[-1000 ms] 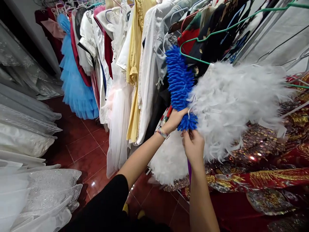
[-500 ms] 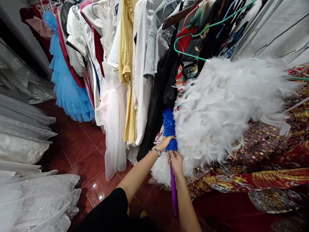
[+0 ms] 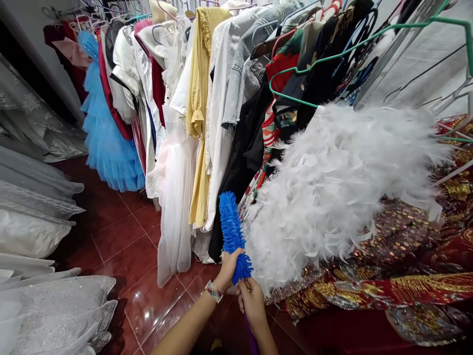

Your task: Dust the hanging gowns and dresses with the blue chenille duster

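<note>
A fluffy blue duster (image 3: 231,222) with a purple handle (image 3: 251,337) points up and away from me. My left hand (image 3: 229,270), with a woven bracelet at the wrist, is closed around the lower part of the blue fibres. Just below it, my right hand (image 3: 251,300) grips the top of the handle. Beside the duster on the right hangs a white feathered garment (image 3: 332,197) on a green hanger (image 3: 314,64). Behind the duster's tip is a black garment (image 3: 246,143).
Packed clothes hang along the rack, among them a yellow garment (image 3: 197,113) and a blue tiered dress (image 3: 109,138). White gowns (image 3: 62,305) bulge in from the left. Red and gold sequined cloth (image 3: 369,293) lies at lower right. The floor (image 3: 136,261) is dark red tile.
Both hands have drawn the duster down and left, away from the feathered garment and the black clothes. More of the blue fibres now shows, and the camera view has shifted slightly.
</note>
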Demonstrator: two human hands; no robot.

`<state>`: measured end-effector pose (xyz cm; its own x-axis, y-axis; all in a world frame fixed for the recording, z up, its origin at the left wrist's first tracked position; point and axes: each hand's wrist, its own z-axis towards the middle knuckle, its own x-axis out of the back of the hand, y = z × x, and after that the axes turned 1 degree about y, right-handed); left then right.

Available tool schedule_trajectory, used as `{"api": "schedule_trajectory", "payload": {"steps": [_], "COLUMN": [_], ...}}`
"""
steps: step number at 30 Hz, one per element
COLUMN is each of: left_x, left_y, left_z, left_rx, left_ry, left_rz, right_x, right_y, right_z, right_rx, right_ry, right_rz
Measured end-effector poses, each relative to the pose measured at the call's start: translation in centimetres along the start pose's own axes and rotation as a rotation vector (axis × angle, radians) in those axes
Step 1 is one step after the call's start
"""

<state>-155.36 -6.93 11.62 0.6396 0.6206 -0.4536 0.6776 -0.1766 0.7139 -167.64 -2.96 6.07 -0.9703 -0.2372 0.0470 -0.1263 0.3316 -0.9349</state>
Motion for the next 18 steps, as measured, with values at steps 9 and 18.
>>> {"api": "schedule_trajectory", "payload": {"steps": [9, 18], "left_x": [-12.2, -11.3], "left_y": [17.2, 13.3], "left_z": [-0.3, 6.7], "left_rx": [-0.494, -0.29], "left_ry": [-0.55, -0.447], "left_rz": [-0.125, -0.074], "right_x": [0.6, -0.8], "right_y": [-20.0, -16.2], "right_z": [2.4, 10.7], "right_rx": [0.621, 0.423], "right_ry": [0.223, 0.195], "right_rz": [-0.23, -0.218]}}
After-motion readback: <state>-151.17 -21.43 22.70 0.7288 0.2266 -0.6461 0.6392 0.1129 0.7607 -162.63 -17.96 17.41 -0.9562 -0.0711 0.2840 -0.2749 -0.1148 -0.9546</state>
